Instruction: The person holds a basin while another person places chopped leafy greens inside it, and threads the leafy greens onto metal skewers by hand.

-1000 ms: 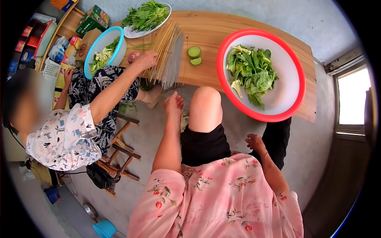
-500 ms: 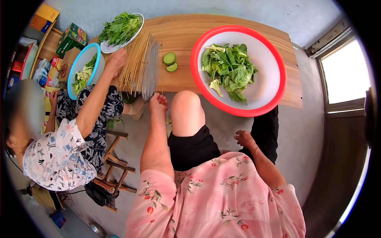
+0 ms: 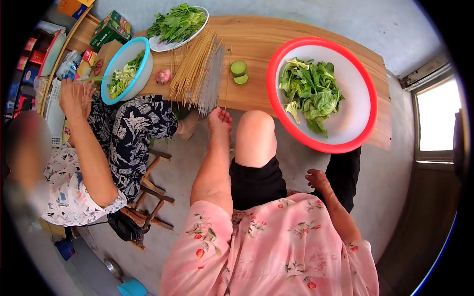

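My left hand (image 3: 220,120) is at the table's near edge, fingers curled in, below the ends of a bundle of wooden skewers (image 3: 191,69) and grey metal-looking skewers (image 3: 211,79). One separate thin skewer (image 3: 228,74) lies close to its fingertips; I see nothing clearly held. My right hand (image 3: 316,178) hangs beside my thigh, fingers loosely bent and apart, with nothing in it. Nearest to that hand on the table is a red-rimmed white basin (image 3: 356,98) of leafy greens (image 3: 316,93). A cut green vegetable (image 3: 238,67) in two pieces lies between skewers and basin.
At left sits a co-worker, hands (image 3: 76,98) raised together near a thin green strip. Beside them are a blue-rimmed basin (image 3: 143,74) with greens, a reddish onion-like bulb (image 3: 163,76) and a white plate (image 3: 203,27) of leafy stems. A wooden stool (image 3: 153,202) stands below.
The co-worker's arm has drawn back from the skewers toward their body, uncovering the reddish bulb. The whole view has shifted, so things appear further right. My hands look nearly unmoved.
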`<state>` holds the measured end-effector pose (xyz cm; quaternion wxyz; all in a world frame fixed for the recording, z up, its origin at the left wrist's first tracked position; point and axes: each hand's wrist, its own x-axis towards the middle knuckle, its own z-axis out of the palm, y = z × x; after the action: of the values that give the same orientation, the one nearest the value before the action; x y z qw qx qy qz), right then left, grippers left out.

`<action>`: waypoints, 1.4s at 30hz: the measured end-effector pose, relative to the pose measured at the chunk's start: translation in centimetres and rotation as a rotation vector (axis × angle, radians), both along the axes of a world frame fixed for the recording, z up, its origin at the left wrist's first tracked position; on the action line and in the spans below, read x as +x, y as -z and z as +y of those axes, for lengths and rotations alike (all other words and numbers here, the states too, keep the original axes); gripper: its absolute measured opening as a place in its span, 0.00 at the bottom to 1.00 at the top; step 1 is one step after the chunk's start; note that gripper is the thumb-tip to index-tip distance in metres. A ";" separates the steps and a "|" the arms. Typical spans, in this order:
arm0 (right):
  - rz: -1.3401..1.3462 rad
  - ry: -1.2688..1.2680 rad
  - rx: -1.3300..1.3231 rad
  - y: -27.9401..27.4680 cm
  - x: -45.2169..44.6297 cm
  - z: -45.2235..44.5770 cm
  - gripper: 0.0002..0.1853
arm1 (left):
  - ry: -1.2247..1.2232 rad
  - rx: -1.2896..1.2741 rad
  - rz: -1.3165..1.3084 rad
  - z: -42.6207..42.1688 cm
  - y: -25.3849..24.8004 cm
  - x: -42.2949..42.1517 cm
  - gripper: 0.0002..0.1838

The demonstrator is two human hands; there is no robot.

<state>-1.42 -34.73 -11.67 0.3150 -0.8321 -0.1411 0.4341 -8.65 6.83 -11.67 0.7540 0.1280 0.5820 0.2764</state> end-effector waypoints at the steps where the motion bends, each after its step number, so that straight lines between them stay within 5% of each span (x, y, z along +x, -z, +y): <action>1: 0.001 -0.004 -0.001 0.1 0.0 -0.1 0.16 | -0.016 -0.005 0.004 0.0 -0.6 0.1 0.09; 9: -0.034 -0.015 -0.025 -0.1 -0.2 0.1 0.16 | -0.064 0.042 0.025 0.7 0.1 0.3 0.07; 15: -0.227 -0.278 0.097 3.1 0.2 -1.4 0.17 | -0.012 0.049 0.046 -1.3 -2.4 -0.3 0.06; 19: -0.126 -0.106 -0.037 2.6 0.1 -0.9 0.18 | 0.056 0.075 0.039 -1.3 -0.5 -1.6 0.06; 21: -0.159 -0.078 -0.015 2.4 -0.1 -0.7 0.17 | 0.166 0.324 -0.053 -1.8 0.1 -2.3 0.06; 22: -0.190 -0.062 0.006 2.1 -0.1 -0.7 0.16 | 0.113 0.113 -0.023 -2.5 -3.6 -1.9 0.06; 26: -0.182 -0.084 0.010 0.7 -0.2 -0.5 0.13 | 0.092 -0.050 -0.143 -2.3 -5.3 -2.0 0.07; 31: -0.290 -0.258 0.128 0.6 0.0 -0.9 0.11 | 0.071 -0.080 -0.191 -1.8 -3.8 -2.4 0.09; 33: -0.086 -0.022 0.010 -0.2 -0.2 -0.4 0.14 | 0.078 -0.082 -0.243 -2.2 -3.9 -2.6 0.09; 42: -0.100 -0.113 0.030 -0.9 -0.3 -1.2 0.20 | -0.051 -0.304 -0.520 -1.6 -6.9 -3.1 0.07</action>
<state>-1.70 -35.90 -10.82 0.2949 -0.8387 -0.2097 0.4069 -11.78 5.27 -4.72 0.8812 -0.0758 0.4069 0.2284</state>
